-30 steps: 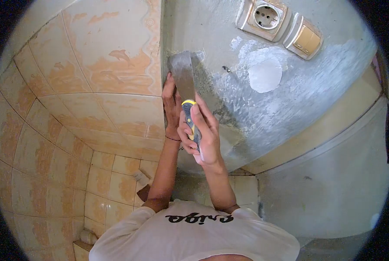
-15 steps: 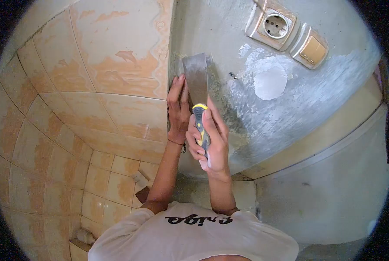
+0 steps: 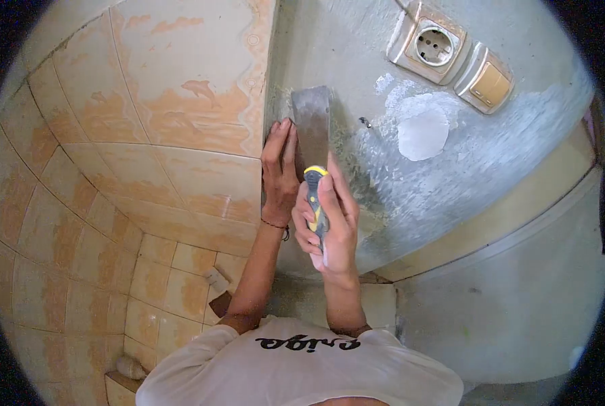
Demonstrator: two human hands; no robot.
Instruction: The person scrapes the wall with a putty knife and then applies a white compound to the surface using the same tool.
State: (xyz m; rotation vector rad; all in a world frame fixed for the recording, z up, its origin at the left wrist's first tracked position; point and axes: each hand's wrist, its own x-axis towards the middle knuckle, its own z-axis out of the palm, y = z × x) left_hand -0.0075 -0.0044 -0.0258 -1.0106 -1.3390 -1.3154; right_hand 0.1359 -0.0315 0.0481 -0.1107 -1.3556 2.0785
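Note:
My right hand (image 3: 333, 220) is wrapped around the grey and yellow handle (image 3: 314, 196) of a putty knife. Its wide, dull metal blade (image 3: 312, 125) points away from me and lies against or very close to the grey wall (image 3: 356, 40); exact contact is hard to tell. Just left of the blade, my left hand (image 3: 280, 162) rests with outstretched fingers by the edge of the tiled wall (image 3: 201, 122). Its fingertips are beside the blade, perhaps touching it. Right of the blade, the grey surface is rough and patchy, with a round white patch (image 3: 423, 134).
A power socket (image 3: 434, 46) and a light switch (image 3: 488, 82) are mounted at the upper right. A small dark hole (image 3: 364, 122) marks the wall near the blade. Low on the left, a white and brown object (image 3: 219, 291) lies by the tiles.
The whole view has shifted slightly, with the wall fittings a little further right and lower. Both hands and the putty knife keep nearly the same place on the wall.

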